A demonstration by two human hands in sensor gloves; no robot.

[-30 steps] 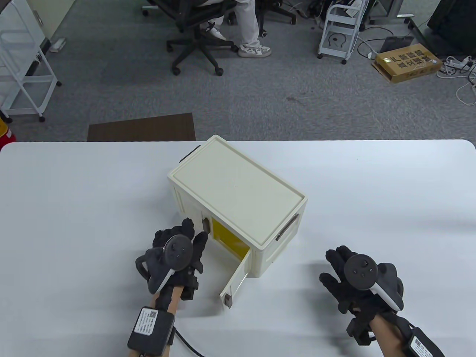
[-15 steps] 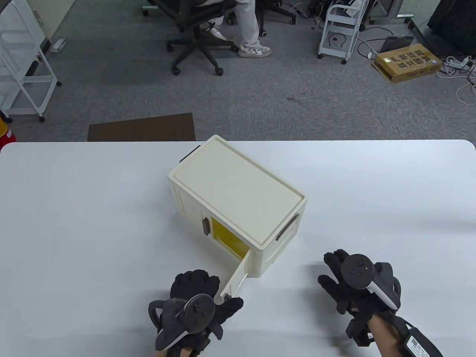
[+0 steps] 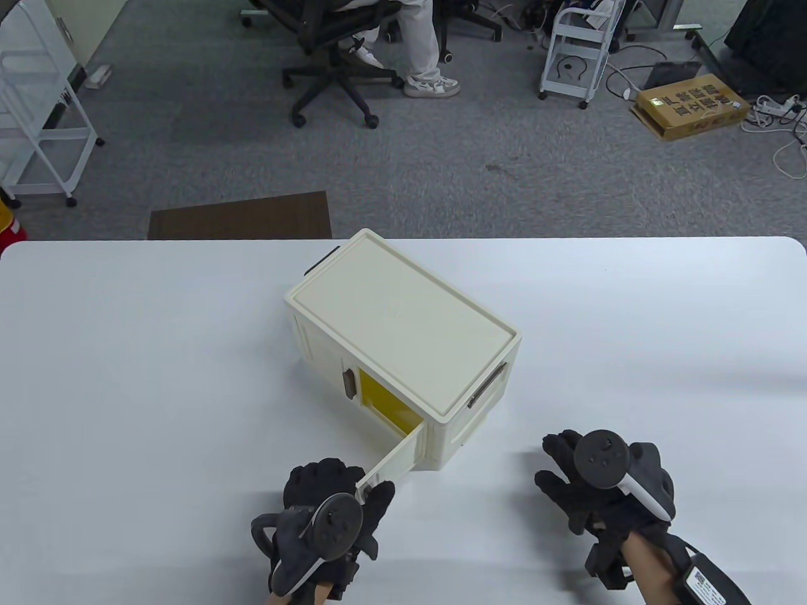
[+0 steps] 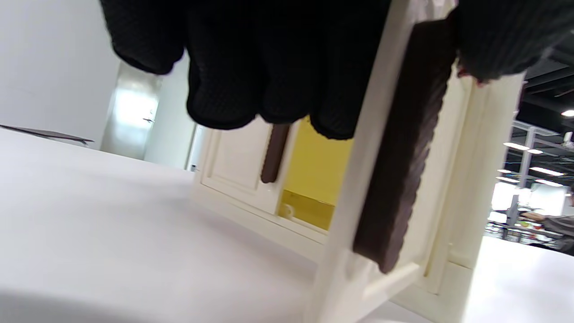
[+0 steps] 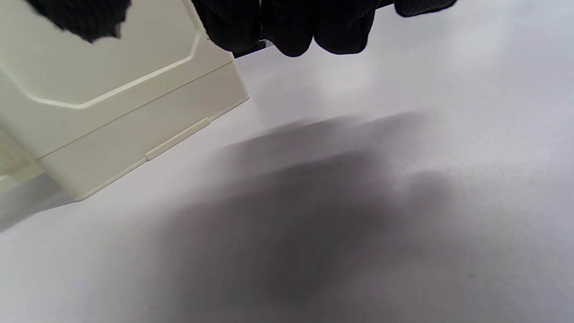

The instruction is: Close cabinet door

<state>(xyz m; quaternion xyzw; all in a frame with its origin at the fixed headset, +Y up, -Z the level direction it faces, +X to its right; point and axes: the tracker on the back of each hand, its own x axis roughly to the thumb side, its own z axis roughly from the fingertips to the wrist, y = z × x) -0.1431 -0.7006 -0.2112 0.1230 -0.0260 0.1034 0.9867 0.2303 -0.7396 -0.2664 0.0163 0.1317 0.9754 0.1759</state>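
A cream cabinet (image 3: pixel 403 321) stands in the middle of the white table (image 3: pixel 126 353). Its right door (image 3: pixel 394 460) is swung open toward me, showing a yellow inside (image 3: pixel 378 403). The left door with a brown handle (image 3: pixel 347 384) is closed. My left hand (image 3: pixel 353 488) grips the open door's free edge. In the left wrist view the fingers (image 4: pixel 269 67) lie on the door's inner side and the thumb (image 4: pixel 493 40) over its brown handle (image 4: pixel 399 170). My right hand (image 3: pixel 561 466) is open, with spread fingers, to the right of the cabinet and apart from it.
The cabinet has dark side handles (image 3: pixel 488 384). In the right wrist view its side wall (image 5: pixel 89 89) is near the fingers (image 5: pixel 287 22). Beyond the table's far edge are an office chair (image 3: pixel 334 57), a white cart (image 3: pixel 580 50) and a cardboard box (image 3: pixel 690 104).
My left hand moved from the cabinet's front to the open door's free edge and took hold of it. The door has swung a little to the left. The right hand barely shifted.
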